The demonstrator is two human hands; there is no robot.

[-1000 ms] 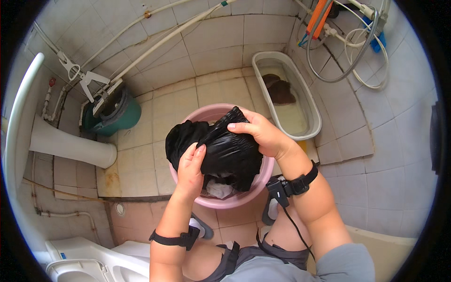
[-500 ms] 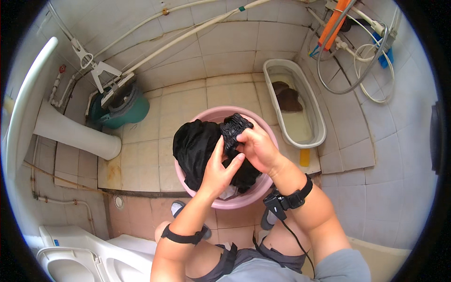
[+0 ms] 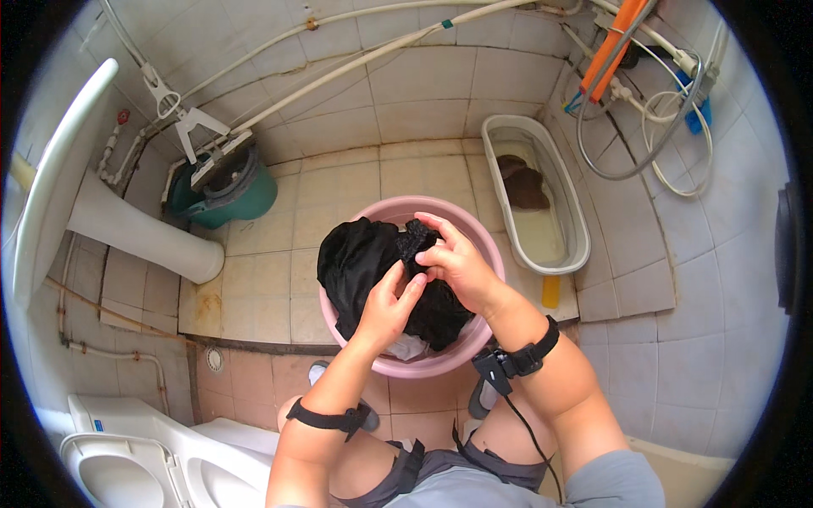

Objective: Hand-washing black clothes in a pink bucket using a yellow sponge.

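A black garment lies bunched in a pink basin on the floor in front of me. My right hand pinches a gathered, crinkled part of it with bent fingers, above the basin. Close beside it, my left hand has its thumb and fingertips around the fabric just below; the fingertips are partly lost against the black cloth. A bit of white cloth shows under the garment at the near side of the basin.
A whitish oblong tub with brown cloth in shallow liquid stands right of the basin. Back left are a green mop bucket and a white pedestal. A white toilet is near left; a shower hose hangs right.
The gathered fabric between my hands has bunched smaller. My right hand has shifted slightly left, with its fingers closer over the cloth. The whole view has tilted a little.
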